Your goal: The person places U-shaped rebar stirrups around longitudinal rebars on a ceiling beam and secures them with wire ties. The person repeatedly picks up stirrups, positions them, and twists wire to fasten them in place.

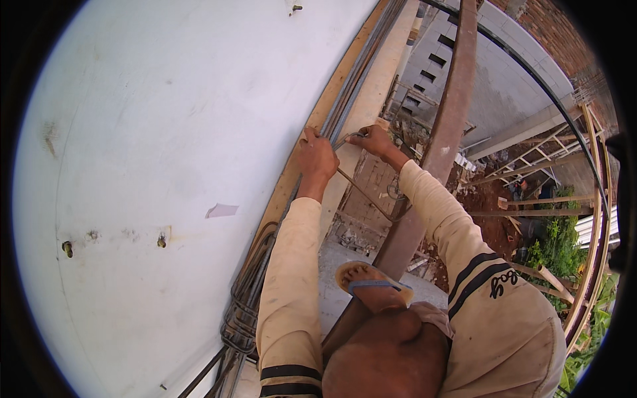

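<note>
A thin bent steel rod, which looks like a rebar stirrup point(367, 196), juts out from the long bars toward the brown beam. My left hand point(317, 158) is closed at the long rebar rods point(355, 73), where the stirrup meets them; its palm hides the exact grip. Just to the right, my right hand point(377, 142) pinches the stirrup's upper part beside the plank's edge. Lower down, several more bent stirrups point(242, 312) hang bunched around the same rods.
A large pale panel point(152, 132) with protruding bolts fills the left. Wooden planks point(375, 86) flank the rods. My sandalled foot point(375, 284) rests by a brown beam point(446, 126). Far below lie soil, rubble, timber and a white ladder-like frame point(537, 156).
</note>
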